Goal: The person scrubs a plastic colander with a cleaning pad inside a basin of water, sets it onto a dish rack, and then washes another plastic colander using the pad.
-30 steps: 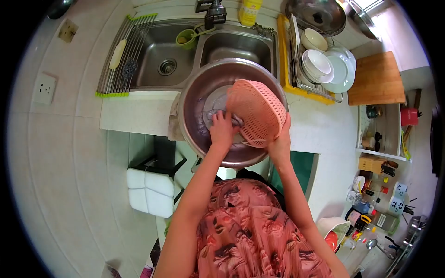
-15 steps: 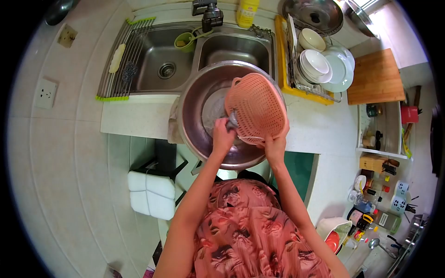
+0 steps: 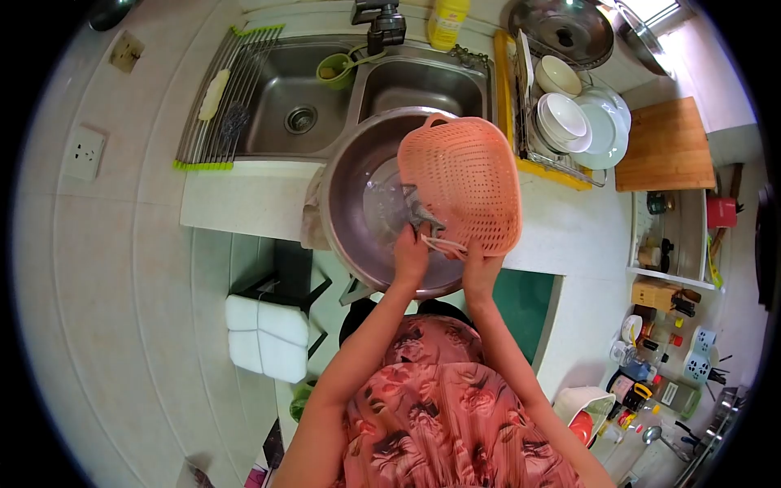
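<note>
A pink perforated plastic basket (image 3: pixel 468 175) is tipped on its side above the right part of a large metal basin (image 3: pixel 346 207). At the basket's near edge, my right hand (image 3: pixel 482 272) grips the rim beside a pale handle. My left hand (image 3: pixel 412 254) is closed on a crumpled grey cloth (image 3: pixel 421 210), which lies against the basket's left side. Part of the left fingers is hidden by the cloth and handle. Some clear water seems to lie in the bottom of the basin.
Behind the basin is a double sink (image 3: pixel 281 98) with a green strainer (image 3: pixel 335 71) and a black faucet (image 3: pixel 384 24). A roll-up rack (image 3: pixel 220 134) covers its left end. To the right stand a dish rack with white bowls (image 3: pixel 563 118) and a wooden cutting board (image 3: pixel 663 146).
The basket has turned and moved slightly right, showing its perforated face more broadly. My left hand has shifted right with the grey cloth, and more of the cloth is visible.
</note>
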Demonstrator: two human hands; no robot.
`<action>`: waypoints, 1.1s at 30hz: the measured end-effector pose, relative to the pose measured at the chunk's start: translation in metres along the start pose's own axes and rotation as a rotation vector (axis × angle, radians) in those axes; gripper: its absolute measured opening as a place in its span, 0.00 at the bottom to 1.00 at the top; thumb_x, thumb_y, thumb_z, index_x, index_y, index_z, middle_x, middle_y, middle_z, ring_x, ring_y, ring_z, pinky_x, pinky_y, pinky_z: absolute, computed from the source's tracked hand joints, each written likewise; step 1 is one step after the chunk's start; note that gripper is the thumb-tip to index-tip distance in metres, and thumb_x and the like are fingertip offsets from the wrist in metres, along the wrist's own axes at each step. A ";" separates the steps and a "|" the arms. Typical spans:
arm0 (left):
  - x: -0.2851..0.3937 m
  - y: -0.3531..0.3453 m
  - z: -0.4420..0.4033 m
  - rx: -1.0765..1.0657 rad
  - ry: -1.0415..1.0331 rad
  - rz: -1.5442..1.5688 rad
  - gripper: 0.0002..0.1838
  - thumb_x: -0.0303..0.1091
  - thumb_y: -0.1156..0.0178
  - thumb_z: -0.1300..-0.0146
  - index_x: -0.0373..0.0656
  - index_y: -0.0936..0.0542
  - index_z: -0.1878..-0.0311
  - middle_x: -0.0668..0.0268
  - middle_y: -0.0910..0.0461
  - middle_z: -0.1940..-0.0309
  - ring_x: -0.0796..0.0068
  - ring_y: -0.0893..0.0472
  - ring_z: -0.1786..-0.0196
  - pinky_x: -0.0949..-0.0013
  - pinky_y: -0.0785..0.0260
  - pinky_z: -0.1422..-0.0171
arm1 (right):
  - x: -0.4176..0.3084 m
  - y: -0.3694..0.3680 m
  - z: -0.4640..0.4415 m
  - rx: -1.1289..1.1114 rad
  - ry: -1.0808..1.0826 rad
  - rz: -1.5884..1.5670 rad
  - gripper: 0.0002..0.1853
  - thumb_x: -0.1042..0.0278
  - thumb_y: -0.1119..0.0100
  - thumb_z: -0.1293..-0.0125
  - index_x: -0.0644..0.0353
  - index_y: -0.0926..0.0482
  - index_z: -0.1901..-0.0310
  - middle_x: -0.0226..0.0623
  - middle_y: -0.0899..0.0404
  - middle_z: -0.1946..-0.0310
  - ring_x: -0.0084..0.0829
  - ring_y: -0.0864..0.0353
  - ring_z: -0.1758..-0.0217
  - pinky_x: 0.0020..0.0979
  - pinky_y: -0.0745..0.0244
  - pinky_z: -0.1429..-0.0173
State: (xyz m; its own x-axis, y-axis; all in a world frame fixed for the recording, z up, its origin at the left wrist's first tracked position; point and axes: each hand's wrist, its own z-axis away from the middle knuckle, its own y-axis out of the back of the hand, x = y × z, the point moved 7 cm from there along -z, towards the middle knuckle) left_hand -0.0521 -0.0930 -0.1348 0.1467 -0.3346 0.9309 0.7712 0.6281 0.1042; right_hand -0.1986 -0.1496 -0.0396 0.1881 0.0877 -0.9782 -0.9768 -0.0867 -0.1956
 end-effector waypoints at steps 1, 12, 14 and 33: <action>0.016 0.007 -0.002 0.001 -0.063 -0.085 0.19 0.42 0.40 0.28 0.30 0.21 0.57 0.49 0.17 0.64 0.59 0.18 0.63 0.55 0.27 0.57 | -0.004 -0.002 0.000 0.006 -0.024 0.021 0.18 0.77 0.53 0.28 0.69 0.37 0.38 0.47 0.21 0.53 0.37 0.14 0.65 0.33 0.14 0.69; 0.097 0.043 -0.028 0.124 -0.200 -0.274 0.20 0.42 0.44 0.28 0.29 0.23 0.64 0.38 0.21 0.69 0.36 0.20 0.63 0.47 0.32 0.62 | -0.052 -0.010 -0.007 -0.124 -0.092 0.215 0.39 0.87 0.56 0.35 0.60 0.56 0.24 0.50 0.35 0.36 0.39 0.20 0.44 0.29 0.13 0.65; 0.087 0.030 -0.012 0.133 -0.172 -0.304 0.22 0.44 0.44 0.27 0.29 0.23 0.63 0.40 0.21 0.69 0.42 0.19 0.64 0.52 0.33 0.62 | -0.030 0.004 -0.019 -0.084 0.169 0.425 0.42 0.88 0.56 0.37 0.59 0.58 0.22 0.49 0.37 0.34 0.40 0.26 0.37 0.29 0.13 0.62; 0.033 0.071 -0.047 0.135 -0.007 -0.275 0.15 0.34 0.43 0.31 0.26 0.22 0.61 0.49 0.19 0.71 0.57 0.16 0.66 0.53 0.27 0.62 | -0.039 0.018 -0.039 -0.383 -0.437 -0.058 0.36 0.53 0.44 0.25 0.59 0.46 0.23 0.39 0.32 0.32 0.28 0.24 0.40 0.32 0.22 0.43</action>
State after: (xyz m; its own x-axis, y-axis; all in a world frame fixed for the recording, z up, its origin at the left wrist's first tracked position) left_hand 0.0368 -0.0924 -0.1134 -0.0607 -0.5004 0.8637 0.6921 0.6025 0.3976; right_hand -0.2193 -0.1928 -0.0078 0.1011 0.4970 -0.8618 -0.8447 -0.4148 -0.3384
